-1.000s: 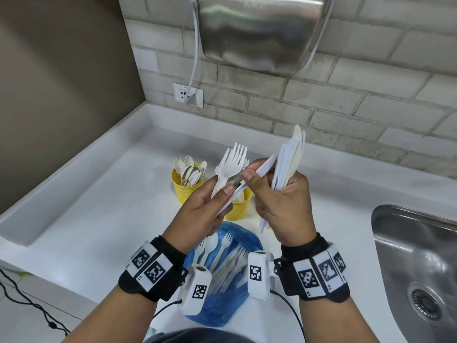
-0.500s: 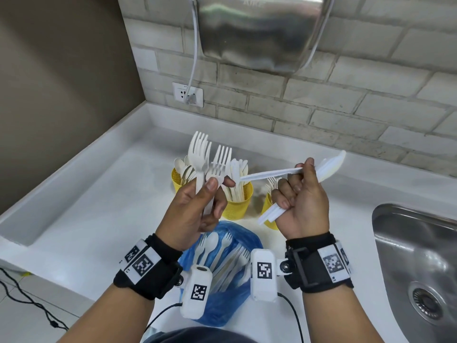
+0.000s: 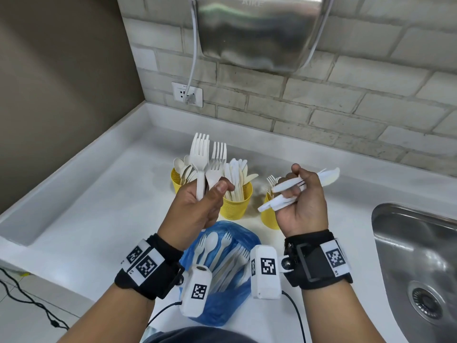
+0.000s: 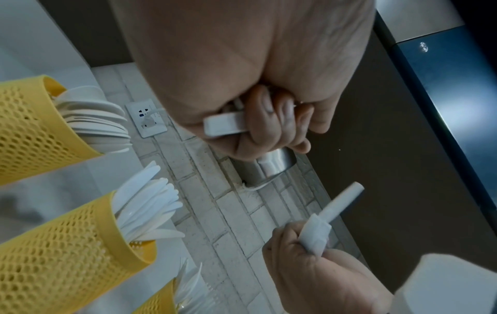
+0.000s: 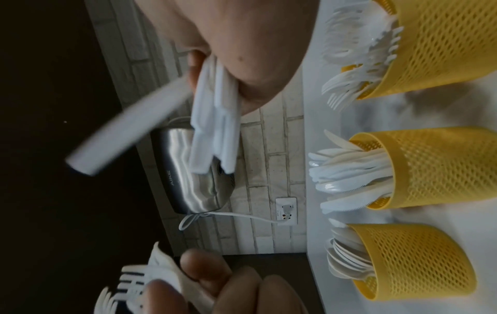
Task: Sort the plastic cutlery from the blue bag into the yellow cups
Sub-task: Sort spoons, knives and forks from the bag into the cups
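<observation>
My left hand (image 3: 200, 204) grips a bunch of white plastic forks (image 3: 199, 154), tines up, above the blue bag (image 3: 222, 305). My right hand (image 3: 303, 201) holds several white knives (image 3: 329, 177) lying sideways, blades pointing right. Three yellow mesh cups stand behind the hands: the left cup (image 3: 176, 181) holds spoons, the middle cup (image 3: 236, 206) holds knives, the right cup (image 3: 268, 216) holds forks. More forks and a spoon (image 3: 210, 246) lie in the open bag. The left wrist view shows fork handles (image 4: 223, 125) in my left hand; the right wrist view shows knife handles (image 5: 215, 119) in my right.
A steel sink (image 3: 418, 268) lies to the right. A metal hand dryer (image 3: 257, 30) hangs on the brick wall, its cord plugged into a socket (image 3: 187, 94). The white counter (image 3: 99, 209) has a raised edge on the left, beside a brown wall.
My hands were together, passing a knife from the left bunch to the right hand. They have since moved apart, and the knife now lies with the others in my right hand.
</observation>
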A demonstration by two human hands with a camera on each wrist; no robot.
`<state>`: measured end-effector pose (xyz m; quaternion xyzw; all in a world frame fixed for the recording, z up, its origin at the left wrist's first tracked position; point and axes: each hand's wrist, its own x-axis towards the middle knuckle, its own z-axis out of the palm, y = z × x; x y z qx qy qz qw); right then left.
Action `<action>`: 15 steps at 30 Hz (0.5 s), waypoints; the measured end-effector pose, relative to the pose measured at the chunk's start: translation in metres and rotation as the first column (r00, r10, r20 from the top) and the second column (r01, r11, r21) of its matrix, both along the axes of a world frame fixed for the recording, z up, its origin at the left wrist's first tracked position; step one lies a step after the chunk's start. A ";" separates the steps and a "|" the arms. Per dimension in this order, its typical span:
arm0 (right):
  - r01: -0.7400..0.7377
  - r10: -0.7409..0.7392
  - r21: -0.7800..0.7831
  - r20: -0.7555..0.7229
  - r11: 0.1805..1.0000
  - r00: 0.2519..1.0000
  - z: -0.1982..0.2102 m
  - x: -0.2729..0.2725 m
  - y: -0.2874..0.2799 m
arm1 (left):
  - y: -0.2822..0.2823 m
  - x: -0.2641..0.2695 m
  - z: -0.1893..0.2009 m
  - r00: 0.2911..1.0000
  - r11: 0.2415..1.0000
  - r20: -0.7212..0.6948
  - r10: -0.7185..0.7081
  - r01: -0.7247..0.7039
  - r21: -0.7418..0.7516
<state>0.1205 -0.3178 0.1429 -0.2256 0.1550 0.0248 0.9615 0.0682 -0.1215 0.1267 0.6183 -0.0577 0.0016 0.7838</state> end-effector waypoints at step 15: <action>0.275 -0.127 -0.449 0.332 0.850 0.935 0.025 -0.013 0.023 | -0.016 0.004 0.001 0.929 0.993 -0.371 -0.015 -0.031 -0.116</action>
